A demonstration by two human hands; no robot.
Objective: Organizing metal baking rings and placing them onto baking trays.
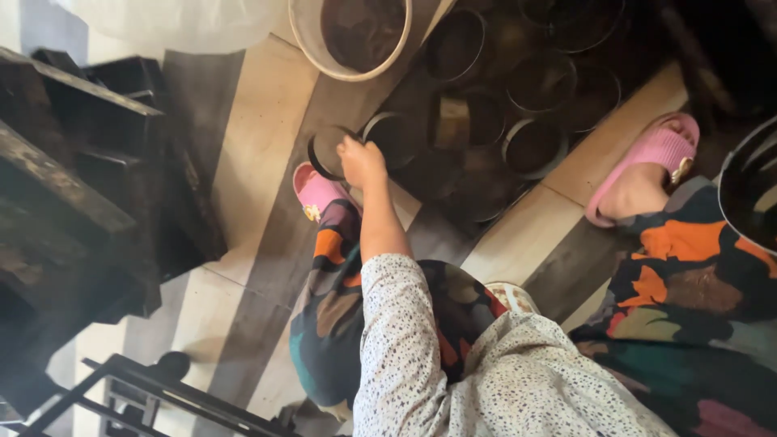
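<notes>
My left hand [362, 160] reaches down past my left knee and is closed on the rim of a small round dark tin [325, 150], which is tilted up just above the floor. The hand is beside my left pink slipper [317, 194]. Several similar round metal tins [534, 146] lie packed together on a dark patch of floor just right of the hand. My right hand is out of view. A dark round pan with a metal rim [749, 190] shows at the right edge, above my right knee; what holds it is hidden.
A large beige basin [303, 36] with dark contents stands at the top. Dark wooden crates [89, 178] fill the left side. A black metal frame [154, 392] sits at the bottom left. My right pink slipper [660, 150] rests on the tiled floor.
</notes>
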